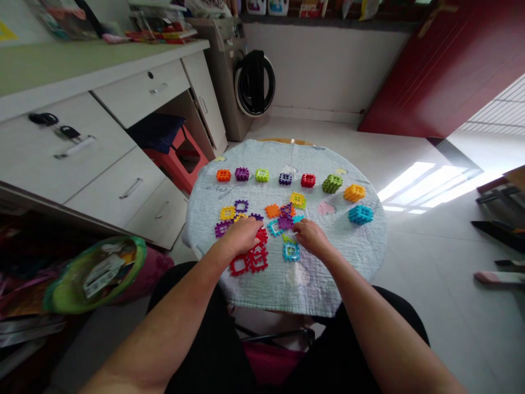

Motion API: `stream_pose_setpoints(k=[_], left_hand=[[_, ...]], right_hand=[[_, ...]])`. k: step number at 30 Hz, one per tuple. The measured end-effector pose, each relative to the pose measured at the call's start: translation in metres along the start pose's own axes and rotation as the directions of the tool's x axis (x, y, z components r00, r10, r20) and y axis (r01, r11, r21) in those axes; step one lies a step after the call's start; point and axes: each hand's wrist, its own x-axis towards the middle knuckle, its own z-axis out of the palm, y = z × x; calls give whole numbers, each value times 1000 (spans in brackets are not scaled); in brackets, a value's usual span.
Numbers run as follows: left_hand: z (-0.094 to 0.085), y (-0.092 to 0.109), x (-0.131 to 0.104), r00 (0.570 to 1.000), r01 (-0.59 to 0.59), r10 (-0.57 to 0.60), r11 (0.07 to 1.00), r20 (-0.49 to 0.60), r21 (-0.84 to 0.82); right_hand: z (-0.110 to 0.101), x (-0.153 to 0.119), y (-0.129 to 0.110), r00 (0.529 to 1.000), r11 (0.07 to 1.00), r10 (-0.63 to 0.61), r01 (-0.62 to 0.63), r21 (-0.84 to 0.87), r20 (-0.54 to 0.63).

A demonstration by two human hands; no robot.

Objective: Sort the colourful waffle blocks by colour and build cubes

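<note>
My left hand [245,235] is low over the table's left half, its fingers bent and close together. Any piece in them is hidden. Under and beside it lie red square toothed plastic tiles [258,258], a yellow tile [227,213] and purple tiles [223,229]. My right hand [310,236] is right of the middle pile, thumb and fingers slightly apart. Its fingertips are by a cyan tile [298,219]; contact is unclear. Between the hands are a purple tile [286,222], an orange tile [272,210] and a blue window tile [291,251].
Sorted tile stacks line the far side of the cloth-covered table [344,273], from an orange stack [223,175] to a blue stack [361,214]. A red stool [176,158], drawers [131,189] and a bin [139,268] are left. A washing machine [223,82] stands behind.
</note>
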Motion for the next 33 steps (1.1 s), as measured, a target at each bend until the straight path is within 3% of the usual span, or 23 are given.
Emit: stream_pose_setpoints(k=[4, 10, 13, 18, 21, 24, 28, 30, 33], left_hand=[[15, 6, -7, 998, 69, -69, 997, -6, -34], [19, -5, 5, 997, 1, -15, 984, -77, -178], [12, -10, 15, 989, -26, -12, 968, -149, -248], [6, -19, 27, 961, 8, -112, 925, -252, -380], [7, -23, 33, 936, -6, -167, 873, -309, -489], [11, -22, 39, 927, -6, -240, 759, -289, -651], [14, -19, 43, 930, 15, -331, 469, -160, -883], [13, -18, 43, 934, 15, -339, 357, -114, -934], [11, -18, 43, 938, 24, -338, 267, -70, -963]], right_hand=[[-2, -7, -5, 993, 995, -97, 99, -29, 71], [2, -18, -14, 986, 988, -142, 147, -55, 87], [-2, -12, -4, 993, 996, -93, 91, 22, 77], [-17, -9, 29, 989, 992, 114, -109, 65, -97], [-15, -14, 37, 986, 987, 160, -159, 21, -48], [-9, -16, 37, 979, 977, 201, -200, -69, 19], [-11, -13, 43, 978, 978, 202, -200, -56, 43], [-16, -14, 49, 979, 980, 199, -198, -29, 37], [-22, -15, 55, 969, 968, 248, -249, -43, -12]])
